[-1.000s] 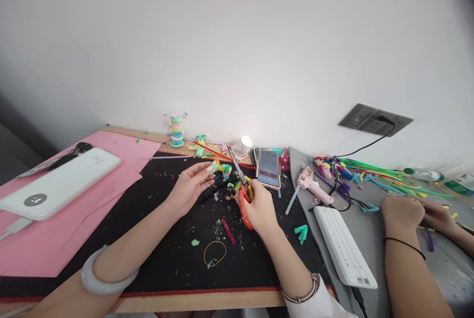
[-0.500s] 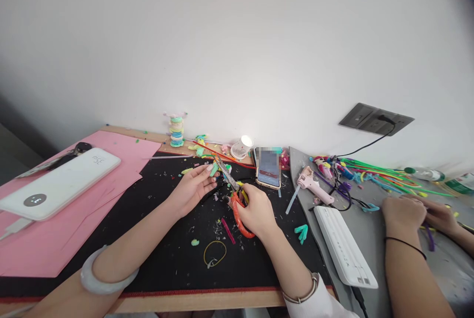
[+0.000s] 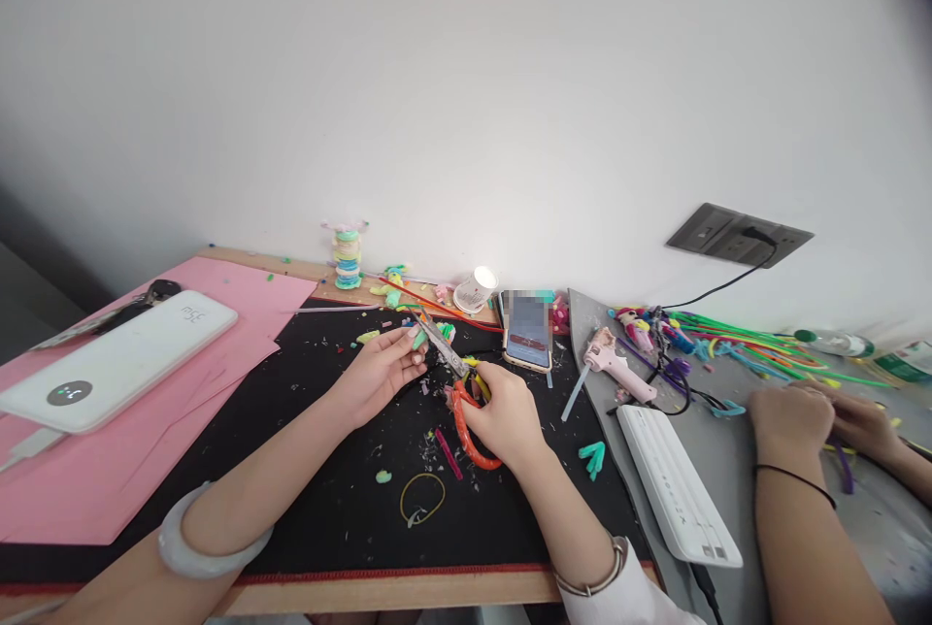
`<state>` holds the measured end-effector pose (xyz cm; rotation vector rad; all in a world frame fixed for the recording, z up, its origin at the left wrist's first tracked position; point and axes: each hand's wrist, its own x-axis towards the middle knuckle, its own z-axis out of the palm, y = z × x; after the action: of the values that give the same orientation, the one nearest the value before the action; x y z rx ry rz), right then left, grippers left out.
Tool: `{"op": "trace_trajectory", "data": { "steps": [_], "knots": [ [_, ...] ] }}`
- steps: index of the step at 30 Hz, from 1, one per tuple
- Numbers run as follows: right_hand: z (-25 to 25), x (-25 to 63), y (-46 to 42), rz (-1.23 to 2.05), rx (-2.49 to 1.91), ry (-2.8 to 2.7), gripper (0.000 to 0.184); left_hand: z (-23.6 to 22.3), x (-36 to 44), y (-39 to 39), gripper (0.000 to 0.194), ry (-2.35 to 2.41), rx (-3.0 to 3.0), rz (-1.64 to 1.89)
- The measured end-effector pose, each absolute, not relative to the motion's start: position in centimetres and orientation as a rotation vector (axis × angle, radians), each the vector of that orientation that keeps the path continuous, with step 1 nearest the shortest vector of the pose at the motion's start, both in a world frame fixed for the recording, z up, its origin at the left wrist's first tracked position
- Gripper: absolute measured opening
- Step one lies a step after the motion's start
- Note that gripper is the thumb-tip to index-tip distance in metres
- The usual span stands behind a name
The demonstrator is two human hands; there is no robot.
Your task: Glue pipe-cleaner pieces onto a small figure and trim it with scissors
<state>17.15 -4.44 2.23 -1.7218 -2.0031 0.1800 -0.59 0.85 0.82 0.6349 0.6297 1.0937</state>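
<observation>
My left hand (image 3: 382,371) pinches a small green fuzzy piece (image 3: 419,339) between thumb and fingertips, above the black mat (image 3: 306,499). My right hand (image 3: 504,413) is wrapped round the orange and yellow handles of a pair of scissors (image 3: 446,345). The blades point up and left, and their tips are close to the green piece; whether they touch it I cannot tell. Beneath the hands lie small scraps, a magenta fuzzy strip (image 3: 448,454) and a rubber band (image 3: 423,499).
At left, a white power bank (image 3: 146,353) rests on pink sheets (image 3: 248,295). Behind stand a paper cup (image 3: 476,289) and a phone (image 3: 528,329). To the right are a glue gun (image 3: 618,363), another power bank (image 3: 681,484), pipe cleaners (image 3: 749,339) and another person's hands (image 3: 793,421).
The green piece and the scissors' tips have shifted very slightly left and down. Both hands keep their grip. The other person's hands have moved a little to the left.
</observation>
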Motion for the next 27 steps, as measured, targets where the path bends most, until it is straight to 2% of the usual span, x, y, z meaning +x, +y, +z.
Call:
{"op": "trace_trajectory", "data": {
  "steps": [8, 14, 17, 21, 27],
  "knots": [
    [1.95, 17.2, -4.27, 0.17, -1.801, -1.959, 0.035, 0.56, -0.63, 1.09, 0.015, 0.691, 0.632, 1.127],
    [1.93, 17.49, -4.27, 0.192, -1.719, -1.866, 0.023, 0.16, -0.77, 1.27, 0.019, 0.766, 0.677, 1.221],
    [2.07, 17.51, -4.33, 0.23, -1.671, -1.864, 0.026, 0.14, -0.82, 1.19, 0.019, 0.771, 0.695, 1.248],
    [2.1, 17.33, -4.34, 0.232, -1.706, -1.933, 0.019, 0.4, -0.78, 1.08, 0.018, 0.761, 0.707, 1.271],
    [2.01, 17.13, -4.26, 0.186, -1.721, -1.998, 0.023, 0.49, -0.78, 1.02, 0.017, 0.743, 0.715, 1.272]
  ]
}}
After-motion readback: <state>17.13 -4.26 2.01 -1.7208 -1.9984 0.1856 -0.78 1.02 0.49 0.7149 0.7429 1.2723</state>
